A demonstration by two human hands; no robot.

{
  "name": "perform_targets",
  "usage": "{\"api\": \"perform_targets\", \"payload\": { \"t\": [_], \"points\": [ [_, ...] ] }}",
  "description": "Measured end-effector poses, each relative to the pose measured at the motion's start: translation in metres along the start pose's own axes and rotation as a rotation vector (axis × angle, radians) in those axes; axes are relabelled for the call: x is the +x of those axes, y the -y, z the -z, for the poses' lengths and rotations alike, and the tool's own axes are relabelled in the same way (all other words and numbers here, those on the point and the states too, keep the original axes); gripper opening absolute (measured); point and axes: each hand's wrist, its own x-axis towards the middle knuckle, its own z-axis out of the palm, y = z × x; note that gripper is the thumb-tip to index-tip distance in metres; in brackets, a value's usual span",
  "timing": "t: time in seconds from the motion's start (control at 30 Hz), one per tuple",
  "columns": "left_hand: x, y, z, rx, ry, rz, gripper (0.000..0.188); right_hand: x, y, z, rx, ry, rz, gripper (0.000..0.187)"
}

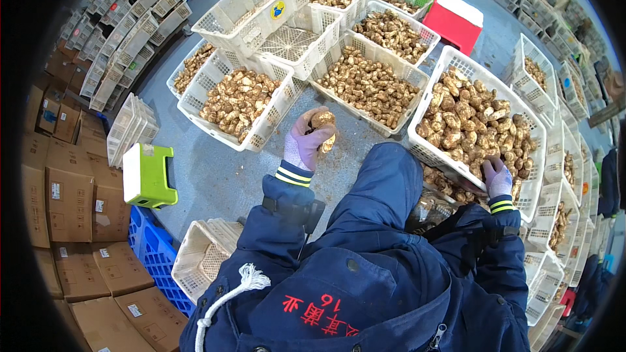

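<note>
In my gloved left hand (304, 144) is a mushroom (324, 119) with a brown cap and pale, soil-marked stem; the fingers are closed round it, above the blue floor. My gloved right hand (497, 178) is at the near edge of a large white crate (435, 158) heaped with similar mushrooms (471, 120). Its visible fingers are slightly apart and touch the mushrooms, with the tips partly hidden among them. More mushrooms (450, 182) lie in a container under that crate's near side, close to my knee.
Ahead stand white crates of smaller mushrooms (372, 85) (239, 101), with an emptier crate (291, 44) stacked between. A green-and-white stool (149, 176) and brown cartons (70, 189) are at left. A red-and-white stool (454, 21) is beyond; more crates (554, 221) line the right.
</note>
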Motion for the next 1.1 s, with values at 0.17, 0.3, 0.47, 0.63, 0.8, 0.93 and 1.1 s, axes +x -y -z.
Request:
{"api": "perform_targets", "payload": {
  "t": [0.17,0.3,0.47,0.63,0.8,0.93,1.1],
  "points": [
    [0.004,0.024,0.017,-0.298,-0.010,0.139,0.036,0.001,-0.002,-0.002,0.021,0.004,0.013,0.030],
    [0.004,0.028,0.019,-0.690,0.077,0.326,0.054,0.000,0.001,0.002,-0.002,0.010,0.001,0.030],
    [0.005,0.029,0.022,-0.708,0.087,0.315,0.067,0.002,-0.005,-0.002,0.027,0.005,0.021,0.029],
    [0.006,0.036,0.028,-0.670,-0.005,0.333,0.070,0.002,-0.003,-0.001,0.016,0.015,0.010,0.029],
    [0.025,0.044,0.069,-0.834,-0.154,0.338,0.079,0.001,-0.002,-0.003,-0.002,-0.024,0.060,0.028],
    [0.046,-0.008,0.098,-0.641,-0.424,-0.001,0.094,0.001,-0.010,-0.003,-0.006,-0.025,0.037,0.029],
    [0.009,0.057,0.172,-0.324,-0.304,0.484,0.068,0.002,-0.001,-0.004,-0.032,0.003,0.025,0.030]
  ]
}}
